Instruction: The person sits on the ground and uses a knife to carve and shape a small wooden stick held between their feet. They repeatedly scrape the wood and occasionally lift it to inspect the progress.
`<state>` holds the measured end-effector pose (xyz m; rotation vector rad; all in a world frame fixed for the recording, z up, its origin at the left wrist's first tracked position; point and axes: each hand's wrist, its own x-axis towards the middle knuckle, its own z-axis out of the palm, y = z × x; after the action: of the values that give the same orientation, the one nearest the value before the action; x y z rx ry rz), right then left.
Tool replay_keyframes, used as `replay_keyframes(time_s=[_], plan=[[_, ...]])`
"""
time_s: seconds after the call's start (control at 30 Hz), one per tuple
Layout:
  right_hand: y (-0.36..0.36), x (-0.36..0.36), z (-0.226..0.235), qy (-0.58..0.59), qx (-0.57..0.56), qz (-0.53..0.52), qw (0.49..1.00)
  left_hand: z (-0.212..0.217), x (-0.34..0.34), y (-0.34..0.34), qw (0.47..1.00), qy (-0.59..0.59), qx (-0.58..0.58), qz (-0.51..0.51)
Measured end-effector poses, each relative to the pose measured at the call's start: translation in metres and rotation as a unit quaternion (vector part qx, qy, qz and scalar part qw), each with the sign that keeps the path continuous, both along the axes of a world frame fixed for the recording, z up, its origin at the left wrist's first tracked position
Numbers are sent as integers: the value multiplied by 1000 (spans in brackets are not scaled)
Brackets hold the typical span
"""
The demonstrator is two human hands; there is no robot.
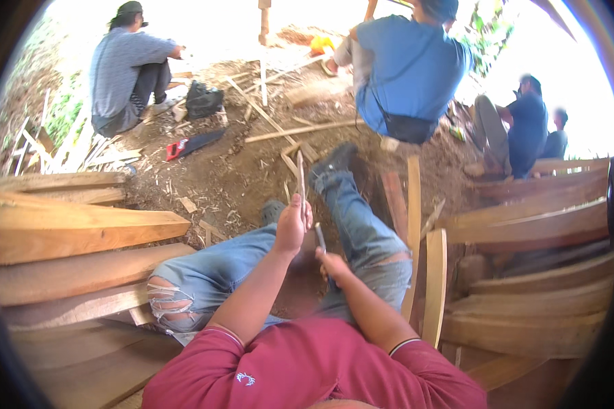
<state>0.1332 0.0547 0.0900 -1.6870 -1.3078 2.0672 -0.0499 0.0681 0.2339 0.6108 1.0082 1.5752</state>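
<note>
My left hand (292, 226) is closed around a thin wooden stick (301, 176), which stands nearly upright and narrows to a point at its far end. Lower and to the right, my right hand (333, 264) grips a knife (320, 236). Its short grey blade points away from me, a small gap from the left hand and apart from the stick. The handle is mostly hidden in my fingers. Both hands are above the gap between my knees, in torn blue jeans (235, 262).
Thick timber beams (82, 228) lie stacked at left, more planks (532, 228) at right. Two narrow boards (434, 286) stand by my right knee. A red-handled saw (194, 144) and a black bag (203, 100) rest on chip-strewn dirt. Several people (413, 75) sit around.
</note>
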Motion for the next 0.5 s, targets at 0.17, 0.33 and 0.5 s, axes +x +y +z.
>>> replay_keyframes(time_s=[0.17,0.33,0.5], plan=[[-22,-15,-30,-179,142,252,940,78,-29,-20,994,22,109,6],[-21,-13,-37,-227,174,272,919,106,-54,-32,982,12,178,55],[-27,-16,-9,-225,171,286,916,113,-75,-35,969,-18,238,71]])
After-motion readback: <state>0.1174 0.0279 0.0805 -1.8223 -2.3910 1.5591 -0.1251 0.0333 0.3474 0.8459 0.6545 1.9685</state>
